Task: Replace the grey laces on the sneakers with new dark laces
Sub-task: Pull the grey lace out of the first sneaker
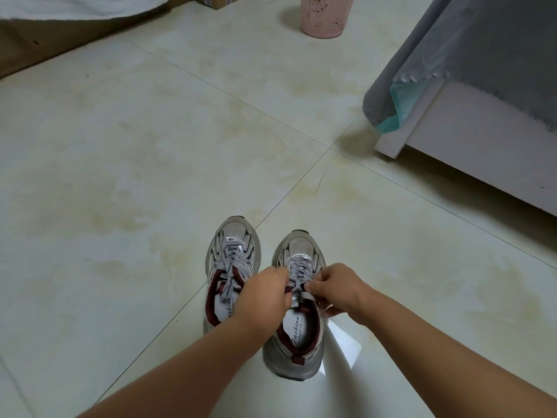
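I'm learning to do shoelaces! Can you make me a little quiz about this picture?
1. True or false: both hands grip the grey laces of the right sneaker.
2. The left sneaker is: A) tied with a bow, B) without laces, C) upside down.
3. What pink thing stands far across the floor?

Key: 1 true, left hand and right hand. 2 A. 3 pink basket.

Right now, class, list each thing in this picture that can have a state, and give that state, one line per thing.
Left sneaker: upright on the floor, grey lace tied.
Right sneaker: upright, grey lace threaded, being worked at the top.
Left hand: pinches the right sneaker's lace.
Right hand: pinches the same lace.
Pink bin: upright.
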